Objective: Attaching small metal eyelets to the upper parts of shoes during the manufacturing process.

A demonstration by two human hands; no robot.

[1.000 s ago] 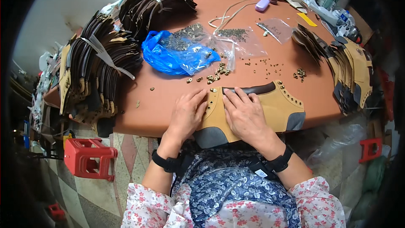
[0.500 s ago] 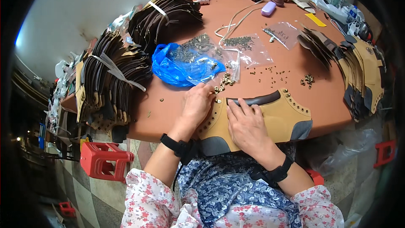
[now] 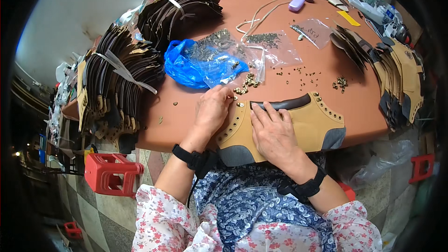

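Observation:
A tan shoe upper [image 3: 310, 123] with a dark padded collar, grey corner patches and rows of eyelets lies at the table's near edge. My right hand [image 3: 275, 135] rests flat on its middle, fingers stretched over the collar. Just beyond the upper's left side, my left hand [image 3: 212, 110] has its thumb and fingertips pressed together; whatever they pinch is too small to make out. Close to those fingertips lies a small pile of brass-coloured lace hooks [image 3: 249, 82]. One metal hook [image 3: 240, 104] sits at the top of the upper's left eyelet row.
A blue plastic bag [image 3: 186, 72] and clear bags of small metal parts [image 3: 280, 49] lie beyond my hands. Bundled dark uppers [image 3: 116, 72] are stacked at left, tan uppers [image 3: 396, 72] at right. Loose fittings [image 3: 340, 84] are scattered right of centre. A red stool [image 3: 109, 175] stands at left.
The whole view has shifted slightly. My left hand stays near the lace hooks, its fingers a little changed in pose. My right hand still lies on the shoe upper.

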